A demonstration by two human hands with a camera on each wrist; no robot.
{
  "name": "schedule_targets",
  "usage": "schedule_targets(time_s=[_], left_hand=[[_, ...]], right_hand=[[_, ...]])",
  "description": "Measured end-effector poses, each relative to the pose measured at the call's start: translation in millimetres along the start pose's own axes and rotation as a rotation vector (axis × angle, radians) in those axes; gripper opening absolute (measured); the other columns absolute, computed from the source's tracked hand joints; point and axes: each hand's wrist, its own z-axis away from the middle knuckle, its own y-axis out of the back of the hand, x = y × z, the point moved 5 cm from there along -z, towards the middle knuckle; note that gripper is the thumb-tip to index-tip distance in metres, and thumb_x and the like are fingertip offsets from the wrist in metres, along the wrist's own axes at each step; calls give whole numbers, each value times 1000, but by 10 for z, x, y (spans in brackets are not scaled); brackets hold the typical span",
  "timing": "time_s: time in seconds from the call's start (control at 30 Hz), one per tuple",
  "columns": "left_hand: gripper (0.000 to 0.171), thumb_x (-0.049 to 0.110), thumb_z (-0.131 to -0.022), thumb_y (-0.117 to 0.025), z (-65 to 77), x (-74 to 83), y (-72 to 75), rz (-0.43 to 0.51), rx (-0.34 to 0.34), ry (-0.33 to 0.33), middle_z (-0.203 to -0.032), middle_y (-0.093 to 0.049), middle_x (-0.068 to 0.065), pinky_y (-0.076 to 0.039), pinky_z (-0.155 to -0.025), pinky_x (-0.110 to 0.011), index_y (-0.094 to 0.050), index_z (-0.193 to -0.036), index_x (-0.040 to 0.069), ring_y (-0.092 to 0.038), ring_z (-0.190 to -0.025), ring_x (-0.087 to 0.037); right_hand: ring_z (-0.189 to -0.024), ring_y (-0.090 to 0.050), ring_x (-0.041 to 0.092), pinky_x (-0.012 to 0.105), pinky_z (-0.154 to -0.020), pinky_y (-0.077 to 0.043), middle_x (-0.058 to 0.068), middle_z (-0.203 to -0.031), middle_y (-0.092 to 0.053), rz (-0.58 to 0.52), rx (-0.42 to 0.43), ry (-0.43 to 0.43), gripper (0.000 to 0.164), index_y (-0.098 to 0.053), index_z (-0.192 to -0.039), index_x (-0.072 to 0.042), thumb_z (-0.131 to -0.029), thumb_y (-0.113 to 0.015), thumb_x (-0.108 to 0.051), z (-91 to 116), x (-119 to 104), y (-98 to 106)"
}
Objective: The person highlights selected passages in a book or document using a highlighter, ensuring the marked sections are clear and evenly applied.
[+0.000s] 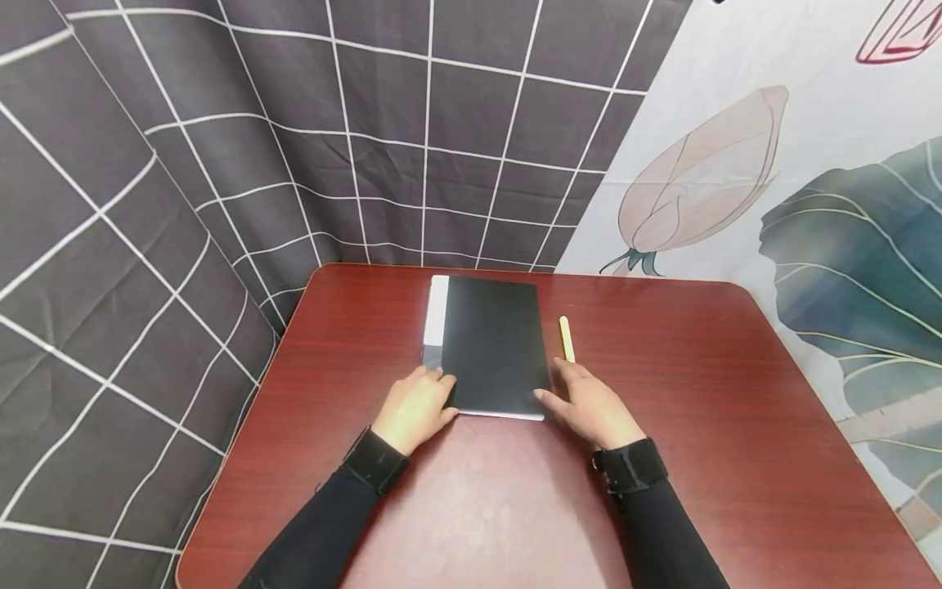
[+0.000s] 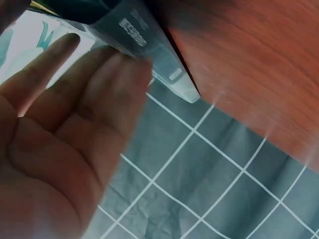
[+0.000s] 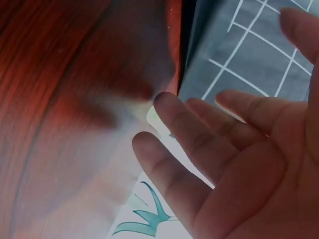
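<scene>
A black folder (image 1: 495, 343) lies flat on the table, with a white strip along its left side. My left hand (image 1: 415, 407) is at its lower left corner, fingertips right at the spine. In the left wrist view the folder's spine (image 2: 144, 47) carries small print, and the fingers of my left hand (image 2: 65, 124) lie extended beside it. My right hand (image 1: 589, 402) rests by the folder's lower right edge, thumb tip against that side. In the right wrist view its fingers (image 3: 199, 139) are spread and loosely straight. Just beyond these fingertips lies a slim yellow stick-like object (image 1: 566, 337).
The reddish-brown wooden table (image 1: 706, 368) has rounded far corners. A dark grey curtain (image 1: 383, 106) with white grid lines hangs behind it and on the left. To the right hangs a white cloth (image 1: 589, 237) printed with a flower bud and large leaves.
</scene>
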Motion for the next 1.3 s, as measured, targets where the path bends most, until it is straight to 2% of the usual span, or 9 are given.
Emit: schedule_targets(time_s=[0.1, 0.3, 0.43, 0.57, 0.7, 0.93, 1.07, 1.2, 1.3], left_hand=[[39, 31, -90, -97, 17, -37, -77, 51, 64, -38, -118, -87, -13, -71, -75, -48, -82, -118, 9, -84, -99, -30], [57, 19, -93, -87, 60, -126, -205, 148, 177, -74, -123, -86, -20, -70, -74, -49, -70, -143, -2, -87, -94, -32], [62, 12, -95, -85, 82, -120, -48, 237, 141, -30, -136, -81, -26, -68, -71, -43, -63, -150, -8, -79, -72, -31], [66, 7, -99, -78, 92, -168, 21, 312, 61, 65, -143, -78, -25, -61, -68, -38, -55, -159, -7, -62, -63, -25], [74, 7, -101, -72, 92, -241, 34, 373, 18, 158, -141, -77, -24, -60, -72, -38, -44, -168, -1, -65, -73, -24], [82, 5, -102, -57, 82, -306, 37, 546, -25, 254, -158, -65, -32, -56, -76, -42, -24, -177, 0, -67, -84, -28], [85, 5, -104, -55, 92, -341, 13, 622, -43, 259, -159, -62, -36, -62, -94, -50, -14, -177, -5, -73, -106, -32], [80, 5, -106, -52, 111, -407, -25, 704, -30, 236, -166, -54, -37, -57, -117, -59, -13, -174, -8, -70, -136, -39], [80, 8, -107, -49, 119, -463, -50, 725, -16, 226, -167, -53, -38, -55, -119, -62, -11, -174, -9, -69, -137, -41]], right_hand=[[-163, -52, 45, 65, -132, -44, 26, -175, -51, -26, -14, -17, 85, -46, -171, 3, -113, -65, -56, 2, 15, 4], [-163, -52, 45, 68, -130, -44, 22, -174, -54, -88, 21, 25, 72, -47, -171, -1, -120, -49, -52, 16, 1, 83], [-161, -55, 43, 68, -130, -44, 19, -173, -57, -129, 76, 74, 58, -55, -167, -5, -123, -45, -41, 27, -41, 128], [-157, -59, 45, 66, -128, -48, 23, -168, -60, -37, 86, 110, 58, -61, -161, -1, -116, -60, -39, -14, -124, 106], [-154, -62, 46, 63, -126, -51, 27, -166, -61, 74, 36, 146, 65, -63, -157, 4, -105, -78, -32, -93, -216, 14], [-156, -60, 45, 61, -128, -50, 26, -167, -61, 168, -17, 178, 74, -61, -160, 2, -100, -88, -31, -181, -309, -146], [-154, -62, 44, 61, -127, -51, 25, -165, -63, 207, -20, 203, 72, -62, -159, 1, -100, -88, -30, -193, -336, -165], [-150, -65, 44, 62, -123, -54, 25, -161, -67, 219, -20, 231, 65, -66, -157, -1, -101, -87, -28, -199, -298, -173], [-144, -70, 41, 60, -116, -60, 23, -154, -72, 235, 27, 282, 60, -71, -152, -4, -100, -88, -29, -229, -151, -258]])
